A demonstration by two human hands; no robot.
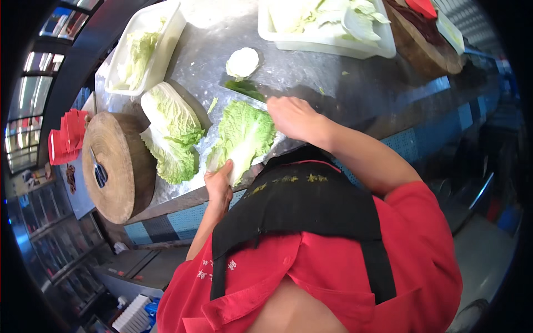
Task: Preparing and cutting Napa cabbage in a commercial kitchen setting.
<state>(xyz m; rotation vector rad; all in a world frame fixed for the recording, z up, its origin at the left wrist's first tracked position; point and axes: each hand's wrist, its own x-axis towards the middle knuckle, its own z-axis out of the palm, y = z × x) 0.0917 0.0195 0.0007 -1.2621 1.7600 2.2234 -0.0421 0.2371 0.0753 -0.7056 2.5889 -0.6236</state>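
My left hand (219, 183) grips the pale stalk end of a napa cabbage leaf (245, 131), with the thumb on top. At the leaf's upper right edge is my right hand (293, 118), its fingers curled; what lies inside them is hidden. A thin, straight, bright edge runs up and left from that hand; whether it is a blade is unclear. Beyond it lie a dark green leaf piece (245, 89) and a round white cabbage piece (242, 62). A napa cabbage head (170, 112) rests to the left, with a loose leaf (173, 160) against its lower end.
White plastic tubs with cabbage leaves stand at the back left (173, 45) and back centre (329, 46) of the metal table (200, 45). A round wooden chopping block (110, 137) at left bears a dark-handled tool (100, 172). Another wooden block (424, 45) is at the back right.
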